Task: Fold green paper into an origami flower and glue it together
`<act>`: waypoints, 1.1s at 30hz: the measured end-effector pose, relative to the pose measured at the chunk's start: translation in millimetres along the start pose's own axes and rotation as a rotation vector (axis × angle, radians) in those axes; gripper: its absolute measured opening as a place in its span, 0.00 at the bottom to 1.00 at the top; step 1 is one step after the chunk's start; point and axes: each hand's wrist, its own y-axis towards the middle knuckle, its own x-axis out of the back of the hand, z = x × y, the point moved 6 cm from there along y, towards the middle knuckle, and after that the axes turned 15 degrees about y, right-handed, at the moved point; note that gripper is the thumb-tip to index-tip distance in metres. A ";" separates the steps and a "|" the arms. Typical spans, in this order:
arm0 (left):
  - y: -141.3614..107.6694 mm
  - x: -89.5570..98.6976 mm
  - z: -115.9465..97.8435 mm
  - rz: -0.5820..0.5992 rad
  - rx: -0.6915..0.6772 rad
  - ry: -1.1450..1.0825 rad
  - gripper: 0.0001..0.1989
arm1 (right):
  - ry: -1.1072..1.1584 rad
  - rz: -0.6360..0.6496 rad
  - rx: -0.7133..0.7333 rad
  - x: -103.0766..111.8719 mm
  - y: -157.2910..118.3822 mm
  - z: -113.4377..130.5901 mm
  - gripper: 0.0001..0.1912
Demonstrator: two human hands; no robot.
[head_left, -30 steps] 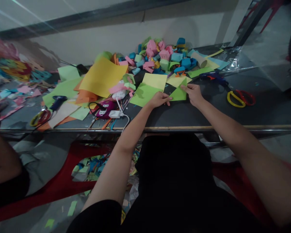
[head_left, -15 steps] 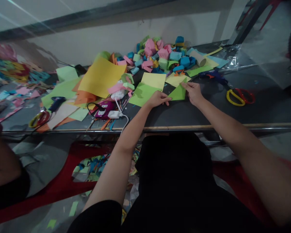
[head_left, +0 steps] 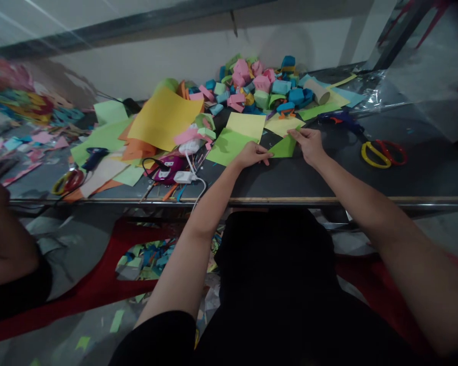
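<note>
A small piece of green paper [head_left: 284,147] is stretched between my two hands above the near part of the table. My left hand [head_left: 253,155] pinches its lower left end, and my right hand [head_left: 309,144] grips its upper right corner. The piece looks folded or cut to a slanted edge. Beside my left hand lies a larger green sheet [head_left: 229,147], with a pale yellow sheet [head_left: 248,124] partly behind it. Another pale yellow piece [head_left: 284,123] lies just beyond my right hand.
Folded paper pieces [head_left: 261,84] are heaped by the wall. Right lie scissors [head_left: 383,154] and a blue glue gun [head_left: 341,121]. Left are a purple power strip [head_left: 170,169] with cords, yellow sheets [head_left: 164,119], more scissors [head_left: 67,182] and a co-worker's arm [head_left: 9,239].
The whole view has shifted slightly, so the table things appear a little further right. Both hands keep their hold on the green paper, with hardly any change in pose.
</note>
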 end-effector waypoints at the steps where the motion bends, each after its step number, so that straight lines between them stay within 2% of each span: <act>1: -0.1 0.4 -0.2 -0.004 0.002 -0.008 0.18 | -0.008 -0.005 0.005 0.5 0.6 0.6 0.27; 6: 0.2 1.9 -0.5 -0.006 0.001 -0.035 0.18 | 0.019 -0.026 0.039 6.1 4.7 3.9 0.29; 11: 2.8 1.6 -1.2 -0.030 -0.001 -0.079 0.22 | 0.014 -0.040 0.057 9.0 7.2 7.6 0.29; 18: 4.9 -6.9 6.5 0.018 0.038 -0.135 0.20 | 0.002 -0.071 -0.012 12.1 8.6 -2.9 0.27; 22: 5.3 -4.1 8.3 0.034 0.028 -0.013 0.19 | 0.039 -0.104 -0.031 15.6 9.5 -13.1 0.25; 26: 19.4 9.3 -5.5 -0.135 0.023 0.271 0.20 | 0.016 -0.113 0.004 12.6 6.9 -11.6 0.24; 29: 41.7 -3.6 -20.2 -0.077 -0.034 0.353 0.26 | -0.063 -0.099 0.041 9.2 3.9 -6.6 0.25; 31: 55.9 -18.2 -25.5 -0.013 -0.059 0.325 0.30 | -0.096 -0.105 0.074 9.3 2.8 -2.7 0.24; 33: 64.5 -29.4 -28.1 -0.009 -0.071 0.288 0.32 | -0.109 -0.123 0.096 11.1 3.0 0.8 0.23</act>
